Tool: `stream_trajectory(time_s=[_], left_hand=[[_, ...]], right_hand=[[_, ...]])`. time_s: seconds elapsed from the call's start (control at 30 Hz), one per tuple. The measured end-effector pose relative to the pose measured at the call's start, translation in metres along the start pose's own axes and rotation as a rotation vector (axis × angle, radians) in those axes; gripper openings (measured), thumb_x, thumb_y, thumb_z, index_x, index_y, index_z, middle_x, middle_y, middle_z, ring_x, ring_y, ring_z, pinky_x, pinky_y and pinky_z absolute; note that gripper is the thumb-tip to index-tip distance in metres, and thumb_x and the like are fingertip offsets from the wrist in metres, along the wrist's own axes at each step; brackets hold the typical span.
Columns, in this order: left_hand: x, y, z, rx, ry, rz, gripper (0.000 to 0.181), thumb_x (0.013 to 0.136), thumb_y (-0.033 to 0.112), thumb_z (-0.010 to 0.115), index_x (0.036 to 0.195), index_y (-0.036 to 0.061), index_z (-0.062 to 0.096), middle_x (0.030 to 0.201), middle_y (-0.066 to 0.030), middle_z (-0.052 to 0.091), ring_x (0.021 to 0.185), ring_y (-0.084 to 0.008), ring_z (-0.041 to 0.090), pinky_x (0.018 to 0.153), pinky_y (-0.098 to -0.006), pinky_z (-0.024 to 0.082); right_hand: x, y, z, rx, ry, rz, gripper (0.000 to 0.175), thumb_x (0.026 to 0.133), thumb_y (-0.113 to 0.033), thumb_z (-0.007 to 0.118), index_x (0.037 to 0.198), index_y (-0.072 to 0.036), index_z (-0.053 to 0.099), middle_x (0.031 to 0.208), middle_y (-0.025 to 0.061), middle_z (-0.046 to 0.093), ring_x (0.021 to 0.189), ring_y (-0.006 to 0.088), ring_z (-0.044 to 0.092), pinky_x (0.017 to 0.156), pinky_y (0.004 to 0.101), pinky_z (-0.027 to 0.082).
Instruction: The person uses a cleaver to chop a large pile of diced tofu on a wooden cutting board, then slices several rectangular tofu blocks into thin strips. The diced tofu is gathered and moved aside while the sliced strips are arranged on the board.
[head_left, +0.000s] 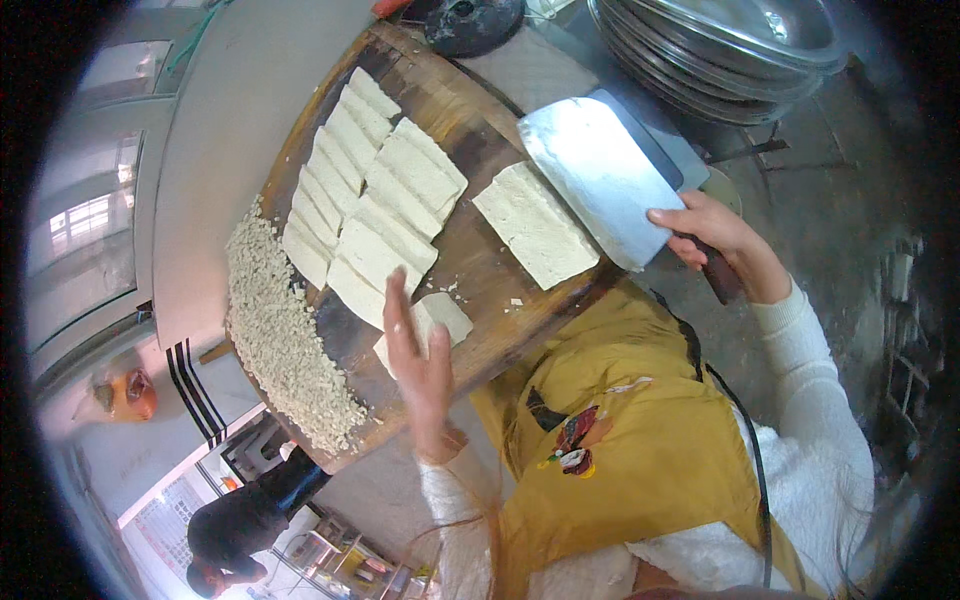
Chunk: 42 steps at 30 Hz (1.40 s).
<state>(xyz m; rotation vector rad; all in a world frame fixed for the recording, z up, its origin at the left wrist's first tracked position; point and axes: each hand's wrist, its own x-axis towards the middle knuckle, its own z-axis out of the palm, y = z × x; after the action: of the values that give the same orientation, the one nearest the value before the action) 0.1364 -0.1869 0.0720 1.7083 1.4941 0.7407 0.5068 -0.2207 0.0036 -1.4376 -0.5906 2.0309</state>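
Observation:
My right hand (709, 229) grips the dark wooden handle (718, 274) of a cleaver, its thumb against the broad steel blade (600, 176). The blade lies beside a thick block, apparently tofu (536, 225), and overlaps its right edge in view. My left hand (418, 367) has thumb and fingers apart and holds nothing. It is over a smaller tofu piece (442, 315), partly hiding it; contact is unclear. Beyond it, two rows of overlapping tofu slices (390, 247) rest on the wooden cutting board (480, 135). A heap of finely diced tofu (281, 330) runs along the board's left edge.
A stack of metal basins (720, 60) stands at the upper right. Behind the board is a dark round object (469, 26). A plastic bag (127, 394) sits at the left. Another person in dark clothes (240, 517) bends over at the lower left.

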Motion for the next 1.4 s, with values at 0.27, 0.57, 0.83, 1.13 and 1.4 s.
stream_trajectory(time_s=[0.27,0.57,0.83,1.13,1.4], left_hand=[[0.044,-0.011,0.137,-0.210,0.134,0.006,0.061,0.106,0.026,0.038,0.151,-0.0077,0.016,0.155,-0.0253,0.024,0.141,-0.0331,0.033,0.114,-0.0403,0.030],[0.048,0.004,0.154,-0.192,0.279,-0.022,0.057,0.105,0.024,0.040,0.149,-0.0070,0.022,0.149,-0.0251,0.034,0.136,-0.0322,0.037,0.113,-0.0393,0.029],[0.046,-0.003,0.158,-0.297,0.211,-0.071,0.060,0.105,0.024,0.035,0.150,-0.0094,0.014,0.152,-0.0291,0.027,0.138,-0.0351,0.034,0.114,-0.0405,0.027],[0.050,-0.006,0.145,-0.246,0.173,-0.024,0.066,0.105,0.027,0.038,0.149,-0.0139,0.011,0.156,-0.0300,0.018,0.147,-0.0371,0.017,0.120,-0.0393,0.012],[0.042,0.006,0.061,0.157,0.452,0.303,0.068,0.097,0.025,0.051,0.151,-0.0036,0.023,0.155,-0.0328,0.017,0.144,-0.0500,0.016,0.118,-0.0518,0.016]], right_hand=[[0.029,-0.016,0.006,-0.052,-0.095,-0.022,0.040,0.094,-0.038,0.065,0.071,-0.009,0.049,0.051,-0.0023,0.045,0.039,0.0083,0.043,0.038,0.0263,0.035],[0.026,-0.007,-0.005,-0.186,-0.157,0.008,0.044,0.095,-0.042,0.062,0.071,-0.007,0.051,0.050,-0.0013,0.046,0.038,0.0083,0.044,0.039,0.0267,0.037],[0.013,0.010,0.018,-0.230,-0.159,0.041,0.046,0.096,-0.044,0.060,0.070,-0.006,0.054,0.051,-0.0005,0.048,0.039,0.0088,0.047,0.040,0.0267,0.039],[0.004,0.007,0.076,-0.396,-0.059,-0.080,0.028,0.096,-0.028,0.062,0.082,-0.004,0.056,0.060,-0.0006,0.055,0.046,0.0091,0.050,0.043,0.0266,0.040],[-0.001,0.003,0.190,-0.709,0.167,-0.496,0.029,0.078,-0.012,0.070,0.101,0.006,0.064,0.083,0.0143,0.070,0.075,0.0216,0.066,0.074,0.0370,0.053]])
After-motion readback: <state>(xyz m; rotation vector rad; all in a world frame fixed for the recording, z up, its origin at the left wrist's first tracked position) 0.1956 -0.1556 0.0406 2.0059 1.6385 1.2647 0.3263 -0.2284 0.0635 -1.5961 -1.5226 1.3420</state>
